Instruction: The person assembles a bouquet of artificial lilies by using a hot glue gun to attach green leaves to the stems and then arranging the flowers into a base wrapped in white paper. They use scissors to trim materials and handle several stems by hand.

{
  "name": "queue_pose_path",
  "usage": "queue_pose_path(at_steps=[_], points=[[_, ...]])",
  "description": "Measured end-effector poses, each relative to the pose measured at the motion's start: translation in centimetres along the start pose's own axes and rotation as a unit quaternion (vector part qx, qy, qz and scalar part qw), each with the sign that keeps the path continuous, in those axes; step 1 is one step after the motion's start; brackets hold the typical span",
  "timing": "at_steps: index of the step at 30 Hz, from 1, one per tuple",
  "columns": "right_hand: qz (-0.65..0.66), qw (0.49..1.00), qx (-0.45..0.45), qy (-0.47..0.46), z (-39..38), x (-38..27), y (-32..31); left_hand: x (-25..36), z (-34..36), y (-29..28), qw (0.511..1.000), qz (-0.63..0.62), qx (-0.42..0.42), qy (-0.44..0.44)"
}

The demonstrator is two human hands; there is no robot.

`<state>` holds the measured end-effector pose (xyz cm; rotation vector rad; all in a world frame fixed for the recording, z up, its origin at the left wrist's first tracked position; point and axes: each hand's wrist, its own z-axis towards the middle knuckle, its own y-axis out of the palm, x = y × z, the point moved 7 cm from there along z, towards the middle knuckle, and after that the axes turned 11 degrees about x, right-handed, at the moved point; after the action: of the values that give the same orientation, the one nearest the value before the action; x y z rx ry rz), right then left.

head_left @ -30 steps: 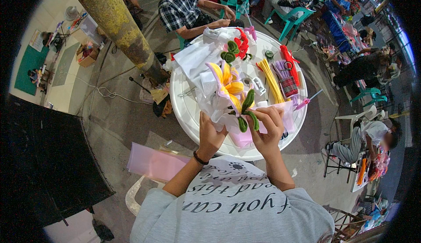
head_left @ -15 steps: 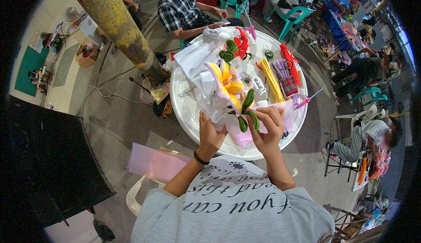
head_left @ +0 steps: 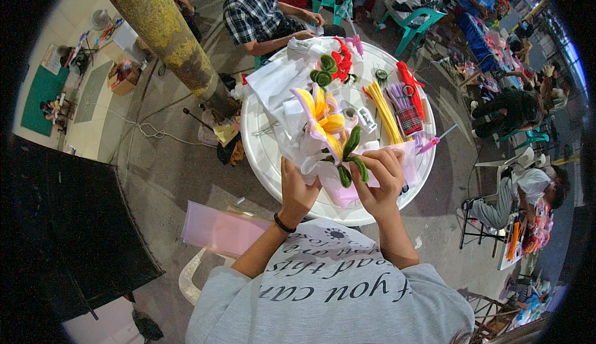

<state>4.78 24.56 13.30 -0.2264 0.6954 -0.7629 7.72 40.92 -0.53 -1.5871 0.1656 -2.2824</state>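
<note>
Over the near side of a round white table (head_left: 257, 164), a fuzzy pipe-cleaner flower (head_left: 326, 120) with yellow and lilac petals stands up from white wrapping paper (head_left: 292, 120). My left hand (head_left: 300, 189) is closed around the lower part of the wrapped flower; its stem is hidden there. With thumb and fingers together, my right hand (head_left: 380, 176) pinches one of the fuzzy green leaves (head_left: 360, 169) beside the bloom. A red pipe-cleaner flower (head_left: 341, 62) with rounded green leaves lies farther back on the table.
Bundles of yellow pipe cleaners (head_left: 383, 114), lilac ones (head_left: 400, 96) and red ones (head_left: 413, 89) lie at the right. A pink glue gun (head_left: 428, 145) is at the right rim. A person in a checked shirt (head_left: 251, 12) sits across. A yellowed pillar (head_left: 161, 34) stands left.
My hands keep their grips on the flower and leaf, almost unmoved. Across the table, the seated person's hands have shifted slightly.
</note>
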Motion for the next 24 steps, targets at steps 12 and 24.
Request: queue_pose_path(at_steps=[12, 24], points=[[-0.006, 1.0, -0.003, 0.001, 0.0, 0.0, 0.0, 0.2, 0.1, -0.2, 1.0, 0.001, 0.003, 0.018], [0.008, 1.0, -0.006, -0.011, 0.4, -0.6, 0.5, -0.6, 0.0, -0.5, 0.998, -0.053, 0.012, -0.036]])
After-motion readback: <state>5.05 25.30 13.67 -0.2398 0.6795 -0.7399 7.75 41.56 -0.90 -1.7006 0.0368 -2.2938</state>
